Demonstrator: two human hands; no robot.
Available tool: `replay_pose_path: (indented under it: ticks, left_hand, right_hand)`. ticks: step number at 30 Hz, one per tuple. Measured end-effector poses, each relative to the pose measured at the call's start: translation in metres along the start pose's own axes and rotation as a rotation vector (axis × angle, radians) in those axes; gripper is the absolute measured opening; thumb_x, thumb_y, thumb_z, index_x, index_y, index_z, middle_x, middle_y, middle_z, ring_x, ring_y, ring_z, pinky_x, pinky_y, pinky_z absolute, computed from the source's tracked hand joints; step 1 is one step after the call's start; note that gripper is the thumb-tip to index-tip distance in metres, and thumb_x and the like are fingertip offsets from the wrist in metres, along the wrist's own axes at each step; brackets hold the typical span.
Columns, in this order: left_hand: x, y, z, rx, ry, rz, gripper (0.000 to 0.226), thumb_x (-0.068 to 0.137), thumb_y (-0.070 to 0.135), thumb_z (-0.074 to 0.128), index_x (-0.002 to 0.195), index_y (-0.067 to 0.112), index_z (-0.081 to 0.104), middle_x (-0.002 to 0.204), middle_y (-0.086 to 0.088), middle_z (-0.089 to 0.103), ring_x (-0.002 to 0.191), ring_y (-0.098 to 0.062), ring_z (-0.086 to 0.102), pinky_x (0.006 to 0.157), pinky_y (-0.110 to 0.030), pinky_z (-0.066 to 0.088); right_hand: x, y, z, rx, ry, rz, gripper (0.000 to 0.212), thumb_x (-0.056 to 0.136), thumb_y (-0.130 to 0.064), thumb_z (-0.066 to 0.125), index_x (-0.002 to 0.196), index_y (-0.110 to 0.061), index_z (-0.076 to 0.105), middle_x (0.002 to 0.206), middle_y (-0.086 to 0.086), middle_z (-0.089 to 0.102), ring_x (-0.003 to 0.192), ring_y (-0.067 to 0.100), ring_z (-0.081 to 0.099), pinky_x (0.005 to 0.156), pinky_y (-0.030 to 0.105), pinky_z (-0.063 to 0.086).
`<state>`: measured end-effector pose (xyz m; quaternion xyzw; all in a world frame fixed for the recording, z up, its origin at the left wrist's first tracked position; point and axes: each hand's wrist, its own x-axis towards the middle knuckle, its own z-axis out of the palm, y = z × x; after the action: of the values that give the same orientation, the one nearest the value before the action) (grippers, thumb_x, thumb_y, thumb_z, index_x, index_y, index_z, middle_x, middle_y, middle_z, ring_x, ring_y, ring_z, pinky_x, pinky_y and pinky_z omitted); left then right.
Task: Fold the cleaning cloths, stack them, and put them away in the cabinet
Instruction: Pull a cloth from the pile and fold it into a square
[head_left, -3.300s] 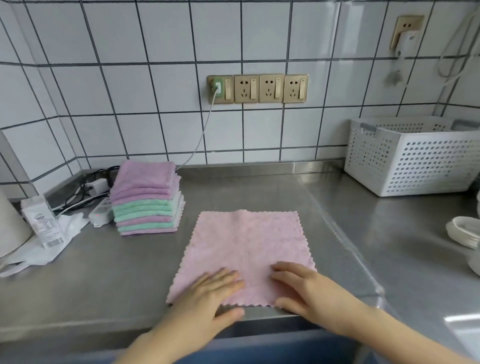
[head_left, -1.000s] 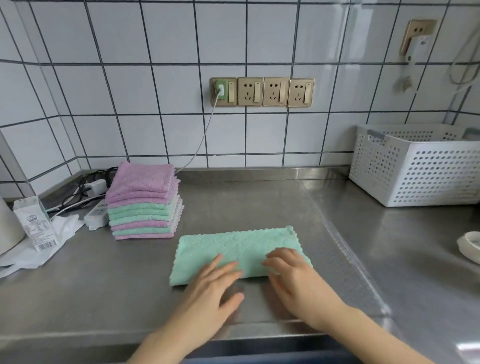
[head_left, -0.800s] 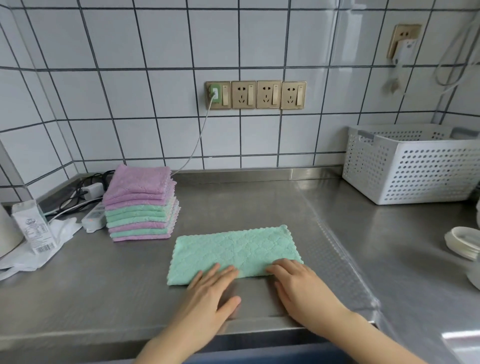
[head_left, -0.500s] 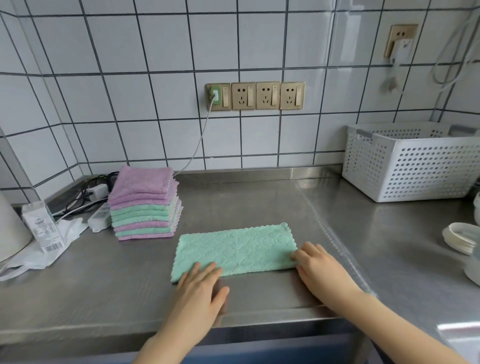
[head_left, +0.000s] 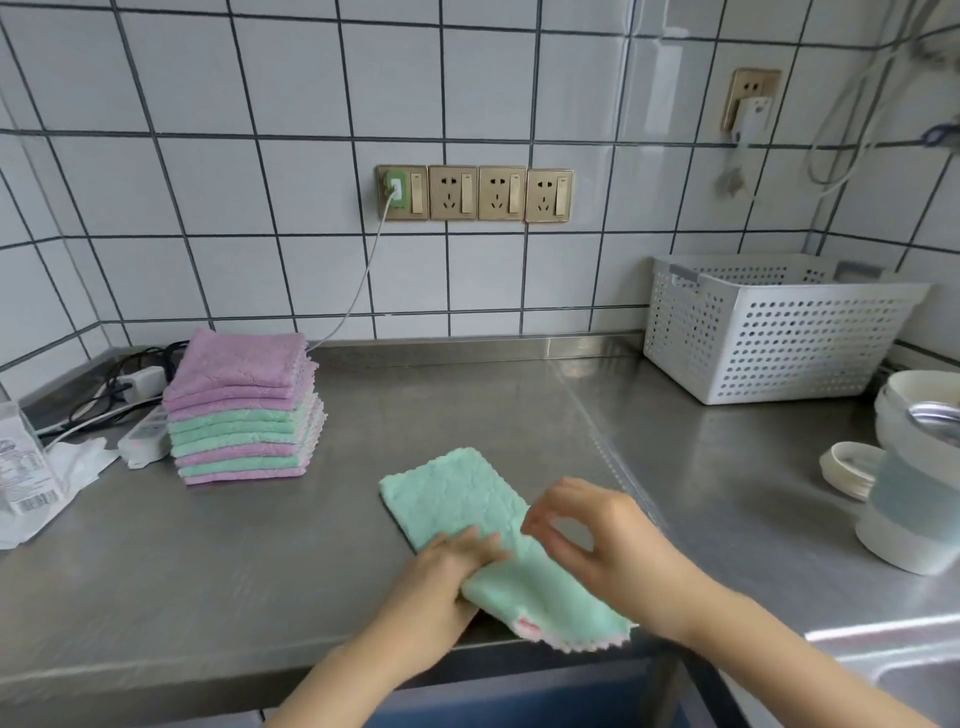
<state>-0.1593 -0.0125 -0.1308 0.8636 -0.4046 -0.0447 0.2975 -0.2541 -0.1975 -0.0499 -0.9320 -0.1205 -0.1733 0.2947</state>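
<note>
A green cloth (head_left: 457, 499), folded into a strip, lies slanted on the steel counter (head_left: 260, 561). Its near end hangs over the front edge and shows a pink underside. My left hand (head_left: 447, 571) rests on the strip's middle with its fingers laid flat across it. My right hand (head_left: 602, 540) is over the strip's right edge, fingers curled, thumb and forefinger pinching at the cloth. A stack of folded purple and green cloths (head_left: 241, 410) stands at the back left, away from both hands.
A white perforated basket (head_left: 774, 332) stands at the back right. A white pot and a lid (head_left: 852, 467) sit at the right edge. A power strip with cables (head_left: 140, 410), a small carton and crumpled white paper (head_left: 47, 478) lie at the far left.
The pink cloth was folded in half, green side out. In the last half second the strip has turned from crosswise to slanted, and both hands have moved onto its middle.
</note>
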Motion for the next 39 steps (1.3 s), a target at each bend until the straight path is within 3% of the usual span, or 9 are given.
replay_pose_path:
  ticks: [5, 7, 10, 13, 19, 23, 25, 30, 39]
  left_hand:
    - [-0.01, -0.001, -0.025, -0.427, 0.009, -0.398, 0.032, 0.093, -0.001, 0.049, 0.079, 0.022, 0.066, 0.083, 0.006, 0.062, 0.078, -0.002, 0.06, 0.088, -0.03, 0.046]
    - [-0.018, 0.006, -0.039, -0.412, -0.003, -0.338, 0.021, 0.095, 0.006, 0.05, 0.095, 0.023, 0.062, 0.09, 0.004, 0.063, 0.088, -0.01, 0.059, 0.079, -0.02, 0.043]
    - [-0.02, 0.011, -0.051, -0.365, -0.136, -0.186, 0.077, 0.097, 0.003, 0.044, 0.067, 0.072, 0.056, 0.079, 0.049, 0.058, 0.088, 0.027, 0.052, 0.084, 0.003, 0.034]
    - [-0.023, 0.001, -0.045, -0.379, -0.145, -0.173, 0.063, 0.092, 0.0, 0.054, 0.089, 0.062, 0.064, 0.113, 0.034, 0.06, 0.106, 0.022, 0.048, 0.1, -0.006, 0.035]
    - [-0.052, -0.04, -0.043, -0.138, 0.045, -0.049, 0.05, 0.086, 0.008, 0.063, 0.104, 0.055, 0.065, 0.127, 0.025, 0.056, 0.117, 0.012, 0.051, 0.103, -0.009, 0.034]
    - [-0.05, -0.037, -0.044, -0.15, 0.239, -0.171, 0.021, 0.077, 0.028, 0.069, 0.063, 0.045, 0.068, 0.069, 0.01, 0.055, 0.063, -0.004, 0.054, 0.063, -0.021, 0.041]
    - [-0.035, -0.031, -0.045, -0.239, 0.256, -0.272, 0.03, 0.076, 0.04, 0.064, 0.052, 0.024, 0.055, 0.052, 0.009, 0.04, 0.049, -0.008, 0.034, 0.054, -0.029, 0.027]
    - [0.001, -0.031, -0.043, -0.33, 0.272, -0.612, 0.029, 0.086, 0.023, 0.062, 0.06, 0.012, 0.055, 0.051, -0.005, 0.055, 0.027, -0.016, 0.04, 0.037, -0.02, 0.026]
    - [-0.001, -0.025, -0.039, -0.096, 0.245, -0.587, 0.023, 0.091, 0.03, 0.047, 0.073, 0.017, 0.053, 0.041, -0.002, 0.054, 0.035, -0.018, 0.059, 0.046, -0.026, 0.043]
  right_hand:
    - [-0.008, 0.075, 0.003, -0.201, -0.041, 0.222, 0.051, 0.081, 0.002, 0.05, 0.122, -0.026, 0.055, 0.118, -0.01, 0.057, 0.11, 0.005, 0.056, 0.097, 0.019, 0.043]
    - [-0.012, 0.072, 0.016, -0.155, -0.162, 0.153, 0.054, 0.084, -0.015, 0.059, 0.133, -0.032, 0.045, 0.127, -0.015, 0.049, 0.116, -0.001, 0.05, 0.098, 0.012, 0.037]
    - [-0.006, 0.055, 0.038, 0.015, -0.2, 0.003, 0.05, 0.083, -0.029, 0.067, 0.131, -0.031, 0.053, 0.128, -0.022, 0.051, 0.114, -0.019, 0.042, 0.096, 0.006, 0.034]
    - [-0.001, 0.052, 0.05, 0.097, -0.188, -0.071, 0.031, 0.083, -0.034, 0.07, 0.114, -0.031, 0.068, 0.122, -0.018, 0.063, 0.126, -0.014, 0.04, 0.101, 0.012, 0.038]
    - [-0.012, 0.062, 0.05, 0.221, -0.234, 0.022, 0.025, 0.085, -0.034, 0.068, 0.109, -0.03, 0.072, 0.113, -0.023, 0.067, 0.119, -0.007, 0.052, 0.097, 0.019, 0.047]
    - [0.0, 0.049, 0.037, 0.298, -0.286, 0.132, 0.02, 0.085, -0.045, 0.063, 0.082, -0.03, 0.077, 0.08, -0.014, 0.072, 0.079, 0.005, 0.068, 0.069, 0.022, 0.052]
    - [0.02, 0.048, 0.037, 0.332, -0.191, 0.289, 0.033, 0.081, -0.04, 0.061, 0.056, -0.019, 0.06, 0.054, -0.002, 0.051, 0.053, 0.01, 0.044, 0.054, 0.029, 0.037]
    - [0.067, 0.055, 0.06, -0.008, -0.078, 0.658, 0.041, 0.088, -0.035, 0.056, 0.058, -0.015, 0.037, 0.055, 0.001, 0.038, 0.05, 0.017, 0.037, 0.048, 0.027, 0.03]
    - [0.064, 0.043, 0.076, -0.212, 0.021, 0.695, 0.029, 0.088, -0.023, 0.041, 0.063, -0.012, 0.033, 0.06, 0.002, 0.044, 0.051, 0.018, 0.037, 0.046, 0.027, 0.028]
